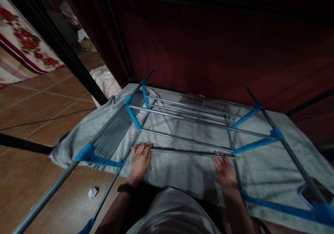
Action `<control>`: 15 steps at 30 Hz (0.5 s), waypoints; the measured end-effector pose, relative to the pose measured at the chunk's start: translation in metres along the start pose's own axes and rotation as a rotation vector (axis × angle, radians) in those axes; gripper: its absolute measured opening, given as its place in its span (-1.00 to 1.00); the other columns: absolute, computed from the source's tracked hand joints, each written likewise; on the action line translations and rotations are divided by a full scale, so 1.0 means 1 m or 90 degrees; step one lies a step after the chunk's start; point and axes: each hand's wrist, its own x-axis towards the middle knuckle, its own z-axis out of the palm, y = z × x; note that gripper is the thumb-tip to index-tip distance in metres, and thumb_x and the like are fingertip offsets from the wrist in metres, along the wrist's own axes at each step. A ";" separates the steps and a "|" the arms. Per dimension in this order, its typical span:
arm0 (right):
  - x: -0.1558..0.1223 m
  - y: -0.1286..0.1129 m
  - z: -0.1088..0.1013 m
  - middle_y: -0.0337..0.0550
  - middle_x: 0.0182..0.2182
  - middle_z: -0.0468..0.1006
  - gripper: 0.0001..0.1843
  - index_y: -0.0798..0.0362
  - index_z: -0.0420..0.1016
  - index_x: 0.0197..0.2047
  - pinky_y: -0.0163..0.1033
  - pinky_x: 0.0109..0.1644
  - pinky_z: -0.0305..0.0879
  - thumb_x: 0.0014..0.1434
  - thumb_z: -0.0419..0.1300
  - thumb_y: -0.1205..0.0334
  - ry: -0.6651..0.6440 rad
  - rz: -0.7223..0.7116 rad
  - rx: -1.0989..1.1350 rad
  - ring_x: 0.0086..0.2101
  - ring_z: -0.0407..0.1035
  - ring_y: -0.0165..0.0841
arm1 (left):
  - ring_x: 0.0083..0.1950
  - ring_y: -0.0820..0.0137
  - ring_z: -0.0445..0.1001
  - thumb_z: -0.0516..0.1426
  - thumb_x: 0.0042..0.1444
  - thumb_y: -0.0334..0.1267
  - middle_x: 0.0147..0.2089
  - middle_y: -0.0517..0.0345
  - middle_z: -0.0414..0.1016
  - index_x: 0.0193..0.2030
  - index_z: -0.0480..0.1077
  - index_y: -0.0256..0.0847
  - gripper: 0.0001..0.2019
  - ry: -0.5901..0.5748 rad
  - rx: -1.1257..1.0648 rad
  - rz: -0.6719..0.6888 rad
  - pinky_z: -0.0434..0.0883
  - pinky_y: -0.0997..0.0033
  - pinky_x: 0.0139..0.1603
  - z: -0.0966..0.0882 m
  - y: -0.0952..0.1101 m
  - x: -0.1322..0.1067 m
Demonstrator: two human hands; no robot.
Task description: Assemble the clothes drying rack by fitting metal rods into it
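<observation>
A thin grey metal rod point(182, 152) runs crosswise in front of me, low between the two sides of a rack frame. Near its left end, my left hand point(141, 157) is closed around it. Toward the other end, my right hand point(223, 165) grips the same rod with its fingers. The rack has grey side poles point(271, 121) and blue plastic brackets point(133, 114), with several crossbars point(188, 118) fitted between the brackets farther off. Close to my left hand, another blue bracket point(104, 160) joins the left poles.
A bundle of loose grey rods point(114, 133) lies at the left on a grey blanket point(167, 176). A phone point(314, 192) rests at the right. Dark red curtain point(208, 53) hangs behind. Crumpled white paper point(93, 192) and a black cable point(52, 117) lie on the tiled floor.
</observation>
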 end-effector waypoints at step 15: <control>0.000 0.000 0.003 -0.26 -0.24 0.68 -0.89 -0.03 0.55 -0.21 -0.25 -0.02 0.59 0.19 0.24 0.19 0.014 0.002 0.005 -0.14 0.61 -0.41 | 0.09 0.12 0.55 0.03 0.42 -0.32 0.05 -0.05 0.63 0.09 0.57 -0.14 -0.70 0.003 0.015 -0.032 0.20 -0.10 0.39 0.004 0.000 -0.001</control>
